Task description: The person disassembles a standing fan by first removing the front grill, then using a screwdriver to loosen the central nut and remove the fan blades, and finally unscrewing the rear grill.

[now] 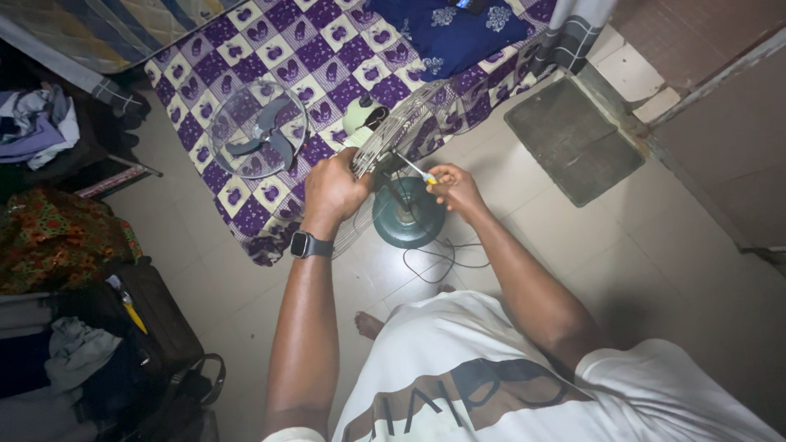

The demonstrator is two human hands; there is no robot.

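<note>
A standing fan with a round dark green base stands on the tiled floor in front of me. My left hand, with a black watch on its wrist, grips the edge of the fan's wire rear guard. My right hand holds a screwdriver with a yellow handle, its shaft pointing left toward the guard's hub. The pale green motor housing shows behind the guard. A detached front grille with the grey fan blade lies on the purple checked mattress.
The purple and white checked mattress fills the upper middle, with a blue cloth on it. A dark doormat lies at the right. Bags and clothes are piled at the left. The fan's black cord loops near my bare foot.
</note>
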